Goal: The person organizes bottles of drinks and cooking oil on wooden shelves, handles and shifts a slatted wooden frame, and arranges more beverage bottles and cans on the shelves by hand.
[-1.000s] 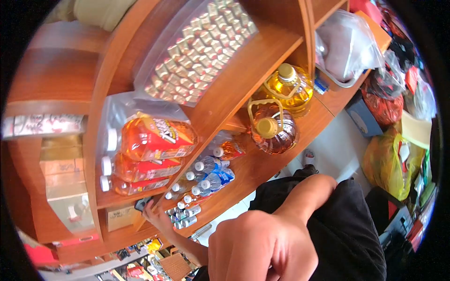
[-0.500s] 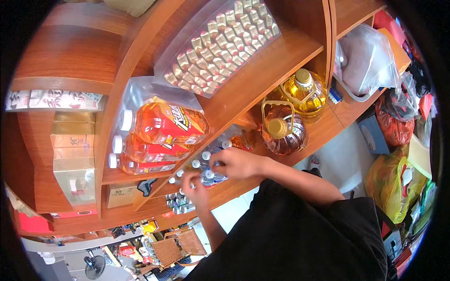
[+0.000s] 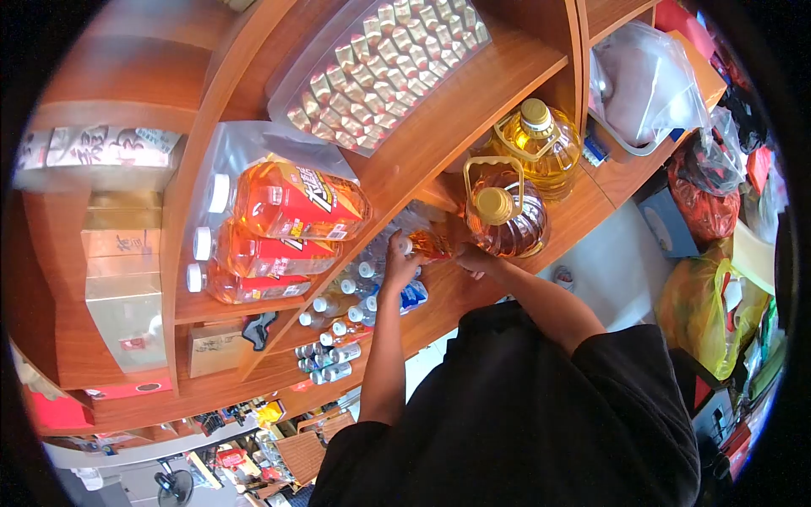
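Note:
An orange drink bottle with a white cap (image 3: 429, 245) lies on the lower shelf between my two hands. At its cap end is my left hand (image 3: 401, 260), with the fingers closed around the cap end. My right hand (image 3: 477, 258) is at the bottle's base, its fingers curled and partly hidden against it. Just beyond my right hand stands a dark oil jug (image 3: 508, 221) with a yellow cap, and behind it a golden oil jug (image 3: 553, 156). Clear water bottles (image 3: 372, 304) stand beside my left forearm.
Large orange drink bottles (image 3: 300, 203) lie stacked on the upper shelf. Above them is a clear tray of gold-wrapped pieces (image 3: 384, 72). Small cans (image 3: 334, 372) stand at the lower left. A yellow bag (image 3: 697, 313) lies on the right, and a black object (image 3: 258, 329) rests in a cubby.
Both hands have come together at the orange bottle on the lower shelf. The black object left my left hand earlier and lies in the cubby. The view has shifted slightly.

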A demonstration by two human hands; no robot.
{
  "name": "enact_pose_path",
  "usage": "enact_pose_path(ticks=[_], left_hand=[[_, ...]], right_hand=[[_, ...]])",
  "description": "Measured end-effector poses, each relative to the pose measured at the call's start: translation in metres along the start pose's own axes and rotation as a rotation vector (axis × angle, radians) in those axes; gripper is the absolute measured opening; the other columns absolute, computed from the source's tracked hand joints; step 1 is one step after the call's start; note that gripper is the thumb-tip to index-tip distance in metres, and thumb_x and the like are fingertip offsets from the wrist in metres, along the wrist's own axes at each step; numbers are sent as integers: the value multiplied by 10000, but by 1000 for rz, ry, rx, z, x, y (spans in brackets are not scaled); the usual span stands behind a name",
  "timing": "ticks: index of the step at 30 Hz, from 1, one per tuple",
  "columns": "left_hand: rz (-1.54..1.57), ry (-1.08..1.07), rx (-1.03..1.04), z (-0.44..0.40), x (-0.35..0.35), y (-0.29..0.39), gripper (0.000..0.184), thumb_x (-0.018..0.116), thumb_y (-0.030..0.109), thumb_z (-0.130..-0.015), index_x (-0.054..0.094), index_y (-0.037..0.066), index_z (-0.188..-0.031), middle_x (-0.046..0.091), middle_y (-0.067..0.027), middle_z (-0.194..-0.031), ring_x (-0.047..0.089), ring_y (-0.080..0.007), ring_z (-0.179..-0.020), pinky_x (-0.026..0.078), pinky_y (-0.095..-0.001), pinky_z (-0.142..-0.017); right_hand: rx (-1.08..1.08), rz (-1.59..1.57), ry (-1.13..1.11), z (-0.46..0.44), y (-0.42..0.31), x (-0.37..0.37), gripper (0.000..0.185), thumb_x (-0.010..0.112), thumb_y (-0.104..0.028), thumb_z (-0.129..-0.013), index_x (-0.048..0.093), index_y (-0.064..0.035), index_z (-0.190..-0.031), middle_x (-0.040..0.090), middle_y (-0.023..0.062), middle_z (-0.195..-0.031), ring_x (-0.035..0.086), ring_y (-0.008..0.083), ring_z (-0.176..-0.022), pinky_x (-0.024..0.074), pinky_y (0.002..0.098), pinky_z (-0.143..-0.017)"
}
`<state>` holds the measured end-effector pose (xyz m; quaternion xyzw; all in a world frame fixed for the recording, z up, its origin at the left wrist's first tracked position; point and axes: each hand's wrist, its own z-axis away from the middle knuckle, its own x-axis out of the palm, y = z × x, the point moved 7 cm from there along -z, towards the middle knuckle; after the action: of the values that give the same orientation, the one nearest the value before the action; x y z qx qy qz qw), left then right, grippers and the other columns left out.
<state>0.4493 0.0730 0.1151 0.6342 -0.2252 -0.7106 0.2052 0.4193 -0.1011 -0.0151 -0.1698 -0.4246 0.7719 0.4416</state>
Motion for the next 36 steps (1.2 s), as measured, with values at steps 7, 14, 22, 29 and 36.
enact_pose_path(ticks=[7, 14, 22, 29, 36], left_hand=[[385, 109, -23, -9, 16, -29, 782, 815, 109, -748, 393, 7, -1399, 595, -234, -1268, 633, -327, -1102, 514, -374, -928], [143, 123, -76, 10, -13, 21, 440, 861, 256, -736, 680, 6, -1050, 727, -175, -982, 710, -316, -928, 543, -401, -808], [30, -6, 19, 58, -29, 107, 418, 858, 219, -752, 704, 2, -1074, 744, -169, -950, 729, -268, -892, 550, -364, -768], [-127, -71, 185, 83, -61, 204, 484, 859, 137, -698, 704, -2, -1134, 663, -234, -1223, 680, -320, -1104, 550, -384, -917], [-127, -91, 272, 111, -95, 272, 488, 864, 120, -678, 711, 17, -1130, 648, -211, -1274, 672, -326, -1116, 539, -379, -943]], right_hand=[[-230, 29, 92, -28, 20, 24, 910, 689, -280, -816, 177, -168, -1560, 573, 197, -1094, 643, 253, -685, 552, 345, -484], [-146, 333, 63, -25, -11, 53, 909, 661, -468, -837, 192, -241, -1582, 337, 388, -1426, 714, 303, -820, 595, 373, -511], [-65, 355, -146, 56, -28, 54, 949, 525, -573, -936, 148, 176, -1378, 634, 159, -746, 645, 212, -588, 502, 336, -461], [-408, 391, -119, 55, -11, 67, 1099, 613, -577, -905, 25, 229, -1367, 663, 209, -876, 664, 297, -679, 540, 363, -583], [-735, 201, 25, 70, -14, 57, 814, 702, -421, -900, 291, 198, -1234, 617, 387, -1040, 655, 482, -947, 547, 459, -832]])
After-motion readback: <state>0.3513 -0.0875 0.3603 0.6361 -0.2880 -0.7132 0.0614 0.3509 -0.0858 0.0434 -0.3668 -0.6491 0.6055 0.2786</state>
